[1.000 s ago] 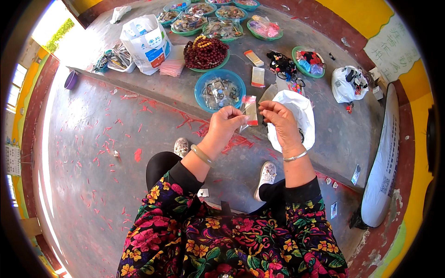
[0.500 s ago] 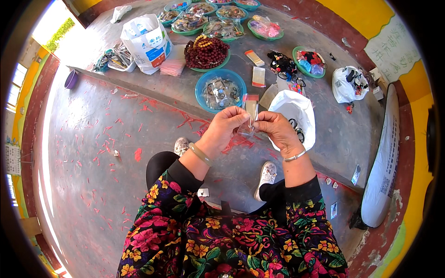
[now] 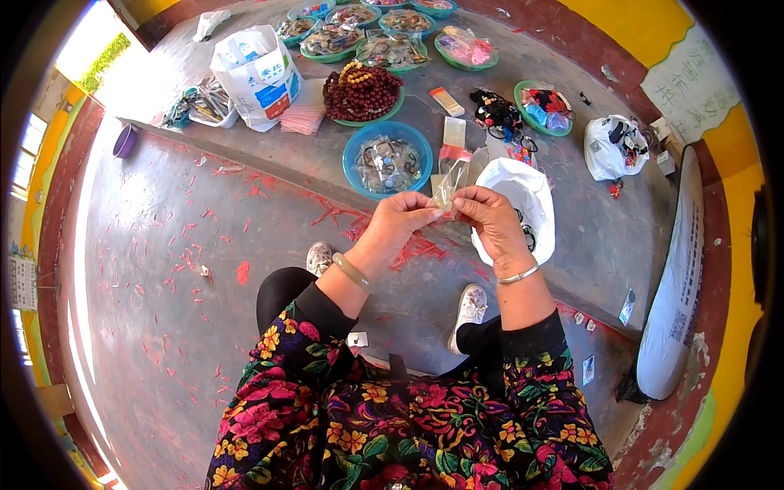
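Note:
Both my hands meet in front of me above the floor and pinch a small clear plastic bag (image 3: pixel 445 186) between their fingertips. My left hand (image 3: pixel 402 219) grips its lower left side with thumb and fingers closed. My right hand (image 3: pixel 487 219) is closed on the right side. The bag looks crumpled, and I cannot make out whether something is inside it. Just beyond my left hand stands a blue basin (image 3: pixel 351 175) with several small clear packets. A white plastic bag (image 3: pixel 535 192) with dark rings in it stands open beside my right hand.
Across the raised floor lie dark red beads (image 3: pixel 359 96), a white carrier bag (image 3: pixel 257 73), pink sheets (image 3: pixel 303 118) and several filled basins. To the right are a green basin (image 3: pixel 563 129), a white bag of small goods (image 3: pixel 606 167) and a long grey-white roll (image 3: pixel 671 302). Red scraps litter the floor.
The clear bag, held upright and flat before, is now tilted and crumpled between my fingers. My hands have drawn slightly closer together.

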The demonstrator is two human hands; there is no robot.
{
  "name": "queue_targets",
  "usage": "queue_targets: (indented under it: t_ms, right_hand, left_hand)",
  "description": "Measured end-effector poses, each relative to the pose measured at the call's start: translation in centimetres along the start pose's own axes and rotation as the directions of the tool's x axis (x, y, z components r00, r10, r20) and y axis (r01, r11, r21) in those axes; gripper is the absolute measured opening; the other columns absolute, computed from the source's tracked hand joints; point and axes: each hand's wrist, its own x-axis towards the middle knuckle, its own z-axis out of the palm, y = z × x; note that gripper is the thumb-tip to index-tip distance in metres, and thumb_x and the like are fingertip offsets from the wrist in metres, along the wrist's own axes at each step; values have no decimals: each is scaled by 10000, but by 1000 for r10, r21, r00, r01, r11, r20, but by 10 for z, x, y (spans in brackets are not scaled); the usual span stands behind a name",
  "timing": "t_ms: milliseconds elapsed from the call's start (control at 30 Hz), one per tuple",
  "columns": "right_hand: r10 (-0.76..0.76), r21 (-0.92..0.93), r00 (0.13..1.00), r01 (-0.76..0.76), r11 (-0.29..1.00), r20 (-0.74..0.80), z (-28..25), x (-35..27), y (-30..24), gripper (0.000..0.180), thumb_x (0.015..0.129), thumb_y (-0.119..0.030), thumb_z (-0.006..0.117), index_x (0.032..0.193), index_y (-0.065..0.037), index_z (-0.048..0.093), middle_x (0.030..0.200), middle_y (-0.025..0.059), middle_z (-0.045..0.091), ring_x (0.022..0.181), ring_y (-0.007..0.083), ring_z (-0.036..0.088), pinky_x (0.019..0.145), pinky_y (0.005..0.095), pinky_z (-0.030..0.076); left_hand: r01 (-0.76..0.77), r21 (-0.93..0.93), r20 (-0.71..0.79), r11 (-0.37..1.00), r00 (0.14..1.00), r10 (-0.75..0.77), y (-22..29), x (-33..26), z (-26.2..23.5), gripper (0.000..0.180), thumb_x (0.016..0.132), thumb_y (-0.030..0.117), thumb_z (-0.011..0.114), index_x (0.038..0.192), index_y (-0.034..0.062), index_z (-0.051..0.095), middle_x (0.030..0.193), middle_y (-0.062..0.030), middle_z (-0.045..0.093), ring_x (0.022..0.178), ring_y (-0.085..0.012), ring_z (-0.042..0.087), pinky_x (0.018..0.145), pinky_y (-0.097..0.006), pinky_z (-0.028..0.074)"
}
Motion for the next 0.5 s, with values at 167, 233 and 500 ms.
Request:
queue_targets:
  t_ms: [167,233,500]
  right_hand:
    - [26,-44,999,-25,999,21,0,-2,-3,182,787,-53,674,956,13,661,840,45,656,741,100,586,728,220,474]
    - [19,-75,1000,-18,997,13,0,-2,-3,184,788,-58,674,955,18,667,850,56,662,749,101,585,721,223,471]
    - [-30,-111,999,27,993,-27,-1,1,4,165,776,-72,689,902,34,681,814,74,670,733,112,582,689,230,455]
  left_hand:
    - [-37,13,9,999,999,36,-3,2,-1,124,836,72,630,910,-25,614,830,-83,642,754,-154,626,719,-258,489]
    - [-15,-11,-2,1000,1000,15,-2,1,0,125,834,70,630,910,-28,613,828,-84,642,754,-156,627,714,-258,491]
    - [-22,-3,-26,1000,999,22,-5,1,1,117,836,74,631,910,-16,617,832,-80,648,750,-140,625,670,-239,491]
